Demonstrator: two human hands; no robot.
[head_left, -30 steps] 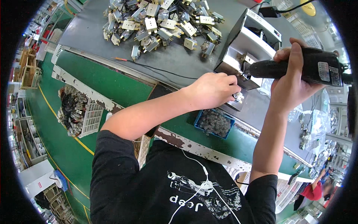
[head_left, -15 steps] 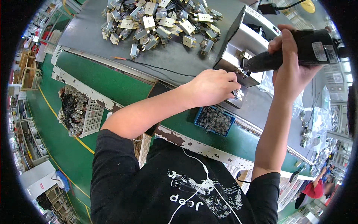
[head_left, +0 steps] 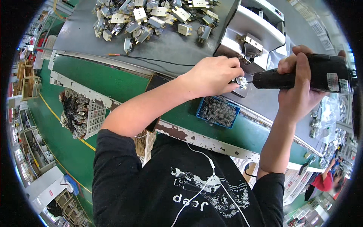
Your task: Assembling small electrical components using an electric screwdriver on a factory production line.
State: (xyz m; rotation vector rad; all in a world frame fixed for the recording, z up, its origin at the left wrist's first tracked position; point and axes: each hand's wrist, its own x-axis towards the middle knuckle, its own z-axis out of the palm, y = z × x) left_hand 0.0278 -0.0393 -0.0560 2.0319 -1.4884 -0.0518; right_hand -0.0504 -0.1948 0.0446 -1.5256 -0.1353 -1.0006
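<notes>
My right hand [head_left: 299,87] grips a black electric screwdriver [head_left: 306,74], held level with its tip pointing left. The tip meets a small metal part [head_left: 240,81] that my left hand [head_left: 214,77] pinches between its fingers. Both hands work just in front of a grey metal fixture [head_left: 254,34] on the grey bench top. A blue tray of small screws [head_left: 218,111] lies on the green ledge right below my left hand.
A heap of small metal components [head_left: 151,17] covers the far bench [head_left: 170,47]. A black cable [head_left: 151,60] runs along the bench's front edge. A white crate of dark parts [head_left: 81,113] hangs at the left. Another person in red [head_left: 321,181] is at the lower right.
My right hand has brought the screwdriver down and levelled it, so its tip now meets the part in my left hand. My left hand stays at the fixture.
</notes>
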